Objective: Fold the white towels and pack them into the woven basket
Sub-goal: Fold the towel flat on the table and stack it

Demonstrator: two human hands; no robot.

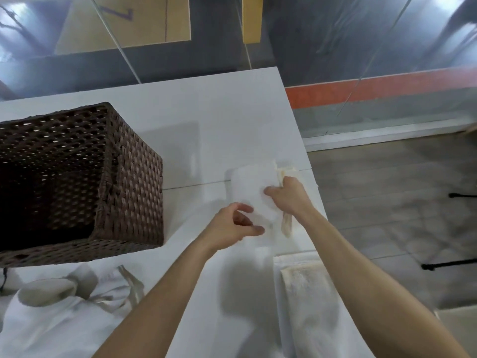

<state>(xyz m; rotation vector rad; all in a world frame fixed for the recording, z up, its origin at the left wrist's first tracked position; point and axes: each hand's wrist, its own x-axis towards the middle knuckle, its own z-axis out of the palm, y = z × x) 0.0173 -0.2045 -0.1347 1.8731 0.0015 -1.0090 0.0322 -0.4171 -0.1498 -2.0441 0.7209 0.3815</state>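
Closest in, a heap of loose white towels sat at the near left edge of the table. A flat cream-ish towel lay along the near right edge.

Just past those, both hands were at the small white towel, which was part-folded close to the right edge. The right hand had its fingers curled round the towel's right side with the thumb on top, a proper grip. The left hand was at the towel's near end, thumb and fingers curved in a C with a gap between them. I honestly couldn't tell if it had any cloth pinched.

Further over, the woven basket stood at the left edge, well apart from the towel. It was too dark inside to see any contents.

My take on doing this fold well: let the right hand anchor, since the towel sat so near the edge it could slide off. Get the left pinching a corner, line up the edges before creasing, and press flat so the bundle drops into the basket neatly.
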